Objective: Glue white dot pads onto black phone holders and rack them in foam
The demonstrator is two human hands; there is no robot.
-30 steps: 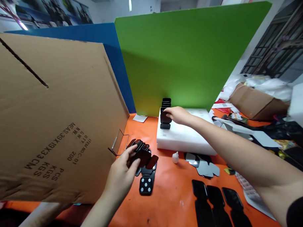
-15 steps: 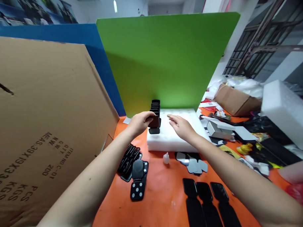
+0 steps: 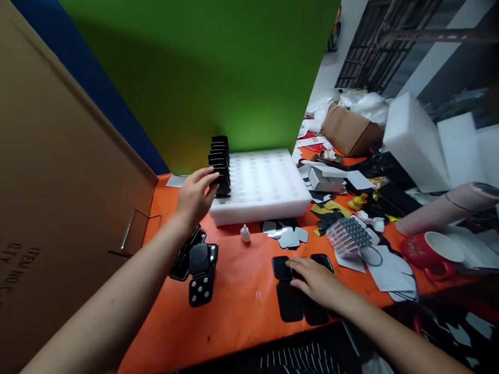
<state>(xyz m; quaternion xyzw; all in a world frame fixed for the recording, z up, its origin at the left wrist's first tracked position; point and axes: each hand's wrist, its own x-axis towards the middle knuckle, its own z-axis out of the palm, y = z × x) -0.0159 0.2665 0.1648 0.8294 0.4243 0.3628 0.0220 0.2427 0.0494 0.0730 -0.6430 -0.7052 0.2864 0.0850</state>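
A row of upright black folding pieces (image 3: 221, 182) stands along the left side of a white foam block (image 3: 265, 175). My left hand (image 3: 196, 195) is at the left edge of the front piece, thumb and fingers apart; whether they touch it is hard to tell. My right hand (image 3: 318, 280) lies low over flat black two-panel pieces (image 3: 289, 301) on the orange table, fingers stretched out, partly hiding them. To the left are a black piece with white dots (image 3: 200, 289) and a stack of black pieces (image 3: 182, 260), partly behind my left forearm.
A small white dropper bottle (image 3: 245, 234) stands before the foam. Beside it lie grey-white cut shapes (image 3: 288, 236). A red mug (image 3: 430, 254), pink bottle (image 3: 450, 207) and clutter fill the right. A green board (image 3: 213, 73) and cardboard box (image 3: 68, 144) wall the back and left.
The view has tilted down and turned right. My left fingers have loosened from the front black piece, now standing in the row. My right hand has come from above the foam to the flat pieces.
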